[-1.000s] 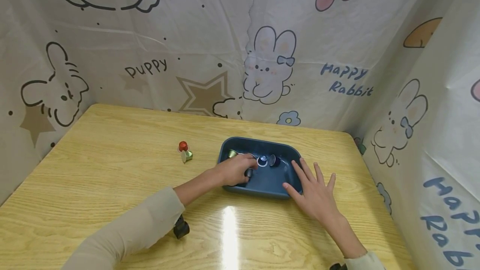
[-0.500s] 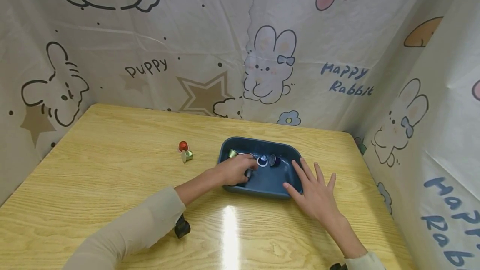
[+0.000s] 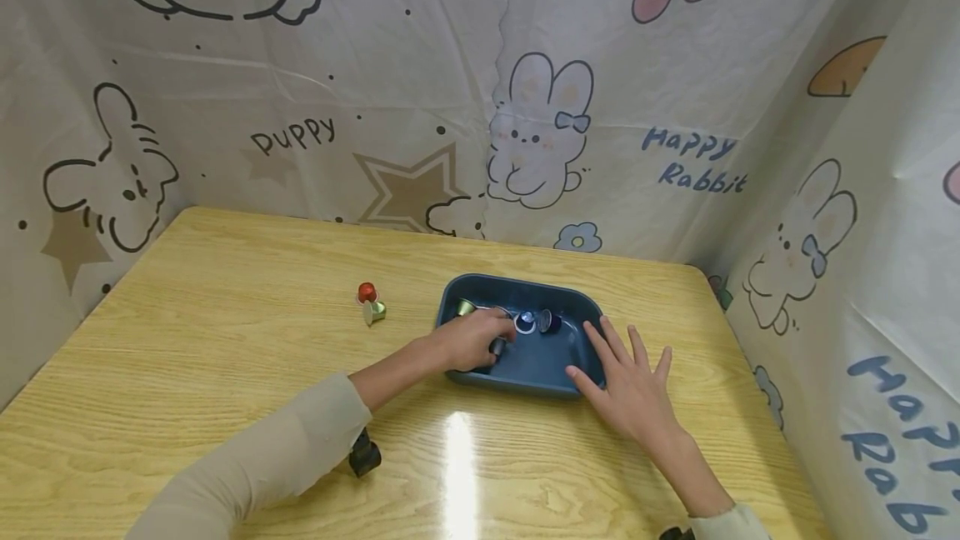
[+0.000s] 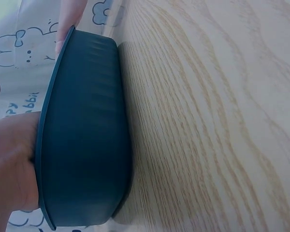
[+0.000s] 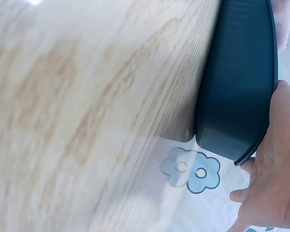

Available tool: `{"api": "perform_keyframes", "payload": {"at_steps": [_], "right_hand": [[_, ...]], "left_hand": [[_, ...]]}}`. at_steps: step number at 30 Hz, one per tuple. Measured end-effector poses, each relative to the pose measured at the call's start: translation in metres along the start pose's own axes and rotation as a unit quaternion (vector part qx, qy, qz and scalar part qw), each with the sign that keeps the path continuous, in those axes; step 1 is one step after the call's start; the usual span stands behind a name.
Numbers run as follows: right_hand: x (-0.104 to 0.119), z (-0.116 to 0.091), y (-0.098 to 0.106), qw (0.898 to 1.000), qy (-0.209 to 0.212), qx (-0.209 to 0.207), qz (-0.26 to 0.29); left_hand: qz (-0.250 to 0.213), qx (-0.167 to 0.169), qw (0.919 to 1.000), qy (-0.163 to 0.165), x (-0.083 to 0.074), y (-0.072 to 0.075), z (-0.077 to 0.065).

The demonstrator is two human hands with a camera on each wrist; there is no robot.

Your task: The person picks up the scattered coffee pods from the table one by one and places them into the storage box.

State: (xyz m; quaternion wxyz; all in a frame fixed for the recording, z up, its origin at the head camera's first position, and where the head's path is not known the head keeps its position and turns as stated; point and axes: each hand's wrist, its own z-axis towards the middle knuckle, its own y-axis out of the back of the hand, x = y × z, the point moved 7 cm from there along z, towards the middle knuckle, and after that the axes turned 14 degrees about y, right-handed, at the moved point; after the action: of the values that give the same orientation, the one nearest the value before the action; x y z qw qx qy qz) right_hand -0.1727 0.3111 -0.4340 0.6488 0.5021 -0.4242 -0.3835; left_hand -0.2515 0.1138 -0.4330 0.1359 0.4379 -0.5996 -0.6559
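Observation:
A dark blue tray (image 3: 536,373) stands on the table with several coffee capsules in it. My left hand (image 3: 472,338) reaches over its left side, fingers curled down around a dark coffee capsule (image 3: 497,346) that shows between thumb and fingertips. Behind those fingers, a green capsule (image 3: 465,307) lies near the tray's back left, and a blue capsule (image 3: 550,321) lies on its side beside a white-rimmed one (image 3: 525,322). My right hand (image 3: 633,390), fingers spread and straight, rests at the tray's right rim. In the left wrist view the tray wall hides the left fingertips.
Left of the tray, a red capsule (image 3: 366,292) and a pale green capsule (image 3: 374,312) sit close together on the wooden table (image 3: 247,340). A printed cloth (image 3: 390,90) hangs behind the table and along both sides.

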Motion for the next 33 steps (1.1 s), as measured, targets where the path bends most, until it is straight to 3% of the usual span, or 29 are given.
{"api": "perform_keyframes", "payload": {"at_steps": [13,21,27,33], "right_hand": [[0.001,0.001,0.001,1.0,0.004,-0.003,0.001],[0.0,0.0,0.001,1.0,0.001,-0.001,-0.003],[0.001,0.0,0.001,1.0,0.002,-0.001,-0.009],[0.001,0.0,0.001,1.0,0.002,-0.002,-0.008]], "left_hand": [[-0.017,-0.002,0.9997,0.016,0.001,0.008,-0.003],[-0.079,-0.026,0.9959,0.036,0.009,0.032,-0.01],[-0.118,-0.076,0.9895,0.036,0.024,0.058,-0.023],[-0.156,-0.142,0.9763,0.049,0.053,0.085,-0.043]]}}
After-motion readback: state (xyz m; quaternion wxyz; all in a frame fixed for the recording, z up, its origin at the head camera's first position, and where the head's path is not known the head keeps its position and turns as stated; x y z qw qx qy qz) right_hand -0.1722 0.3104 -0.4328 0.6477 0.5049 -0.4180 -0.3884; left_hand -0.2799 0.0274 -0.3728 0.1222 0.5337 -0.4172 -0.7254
